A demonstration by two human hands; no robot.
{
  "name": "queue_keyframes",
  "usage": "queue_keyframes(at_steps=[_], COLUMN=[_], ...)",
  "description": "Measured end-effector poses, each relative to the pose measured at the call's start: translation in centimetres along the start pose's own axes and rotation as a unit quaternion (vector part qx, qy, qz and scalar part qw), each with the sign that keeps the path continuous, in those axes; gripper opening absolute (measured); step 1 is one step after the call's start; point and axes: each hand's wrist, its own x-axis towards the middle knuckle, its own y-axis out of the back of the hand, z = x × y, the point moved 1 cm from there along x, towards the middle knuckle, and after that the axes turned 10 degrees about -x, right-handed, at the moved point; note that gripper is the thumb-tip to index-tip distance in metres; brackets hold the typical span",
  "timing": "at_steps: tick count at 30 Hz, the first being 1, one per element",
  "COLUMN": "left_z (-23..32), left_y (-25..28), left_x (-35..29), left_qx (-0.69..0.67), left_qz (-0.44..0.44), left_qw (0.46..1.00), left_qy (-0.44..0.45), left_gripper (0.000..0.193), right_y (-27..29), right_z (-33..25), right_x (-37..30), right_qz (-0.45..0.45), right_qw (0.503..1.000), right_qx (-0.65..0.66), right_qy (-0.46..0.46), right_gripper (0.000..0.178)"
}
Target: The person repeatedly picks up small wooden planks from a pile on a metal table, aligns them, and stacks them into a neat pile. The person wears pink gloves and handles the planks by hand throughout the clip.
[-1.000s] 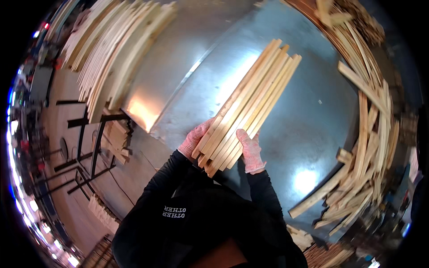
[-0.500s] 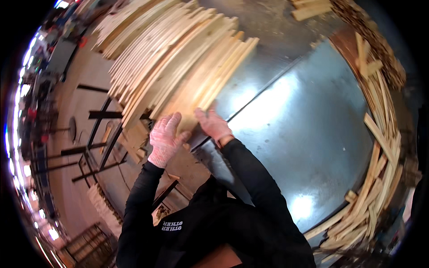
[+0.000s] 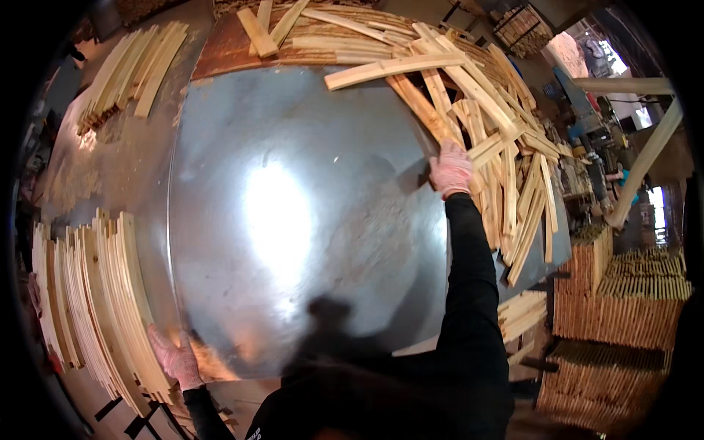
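Observation:
My left hand (image 3: 176,361), in a pink-white knit glove, lies beside the nearest edge of a row of wooden slats (image 3: 132,293) at the left. Its fingers and thumb are spread, and the fingertips touch or nearly touch the outer slat. My right arm reaches far out to a loose pile of slats (image 3: 506,158). There my gloved right hand (image 3: 452,172) closes over the near end of a brownish wooden slat (image 3: 424,108). The fingertips are partly lost against the wood. Between my hands lies the shiny metal tabletop (image 3: 352,183).
A smaller group of slats (image 3: 139,70) lies at the far left. Tall stacks of cut wood (image 3: 616,315) stand at the right. A thick wooden post (image 3: 649,158) slants at the far right. A seam (image 3: 171,220) runs along the table's left part.
My view has swung right toward the loose pile. My right hand has left the slat row and reached across to the pile. My left hand stays by the row, now with fingers spread.

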Motion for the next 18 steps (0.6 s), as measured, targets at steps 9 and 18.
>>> queue_keyframes(at_steps=[9,18], left_z=[40.4,50.7], left_y=[-12.6,-16.9], left_x=[-8.4,-18.3], left_qx=[-0.369,-0.610], left_qz=[-0.215,-0.575], left_qw=[0.876,0.515], left_qy=[-0.226,0.179], left_gripper=[0.083,0.055], right_y=[-10.6,-2.0], right_z=[1.3,0.1], right_x=[3.6,-12.9], right_qz=[-0.272,-0.368], right_qw=[0.956,0.758], right_qx=[0.096,0.452], right_qy=[-0.057,0.293], right_gripper=[0.092,0.035])
